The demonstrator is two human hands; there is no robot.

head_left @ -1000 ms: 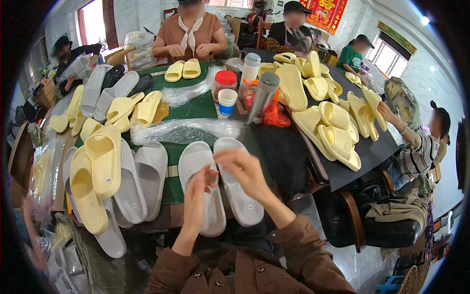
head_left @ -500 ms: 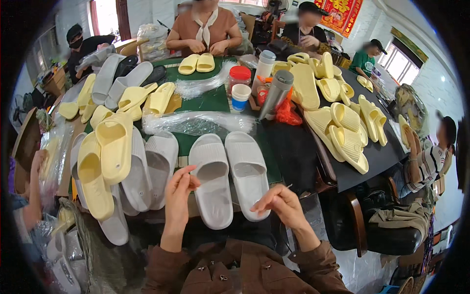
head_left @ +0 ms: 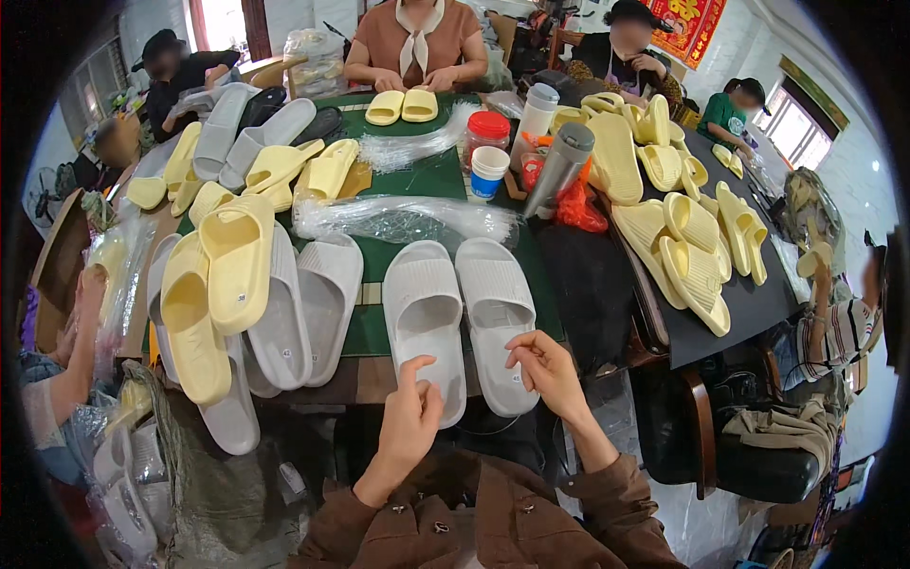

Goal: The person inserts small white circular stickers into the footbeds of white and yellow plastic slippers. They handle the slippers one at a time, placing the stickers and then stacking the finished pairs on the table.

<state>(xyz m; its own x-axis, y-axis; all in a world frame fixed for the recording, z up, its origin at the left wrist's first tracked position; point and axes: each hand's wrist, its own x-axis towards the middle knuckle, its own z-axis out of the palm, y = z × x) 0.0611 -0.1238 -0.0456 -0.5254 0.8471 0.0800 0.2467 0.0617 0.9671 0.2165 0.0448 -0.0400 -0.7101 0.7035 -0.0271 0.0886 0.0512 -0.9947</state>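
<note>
A pair of grey ribbed slide slippers lies side by side at the table's near edge, toes away from me. My left hand [head_left: 409, 412] is over the heel of the left slipper [head_left: 427, 327], index finger stretched up, the other fingers loosely bent, nothing visible in it. At the heel of the right slipper [head_left: 495, 322] is my right hand [head_left: 552, 375], its fingers bent but apart, with no held thing visible. Beside its fingertips a small pale sticker [head_left: 517, 376] shows on the heel. Whether either hand touches a slipper, I cannot tell.
Yellow slippers [head_left: 237, 266] lie on grey ones [head_left: 332, 308] at left. Clear plastic strands [head_left: 408, 220] stretch behind the pair. A paper cup [head_left: 488, 173], red-lidded jar [head_left: 487, 137] and steel flask [head_left: 561, 171] stand beyond. More yellow slippers [head_left: 697, 256] are at right; several people sit around.
My left hand has moved right and nearer, from beside the left slipper to over its heel. My right hand has drawn back slightly, uncovering the heel sticker. The view has shifted.
</note>
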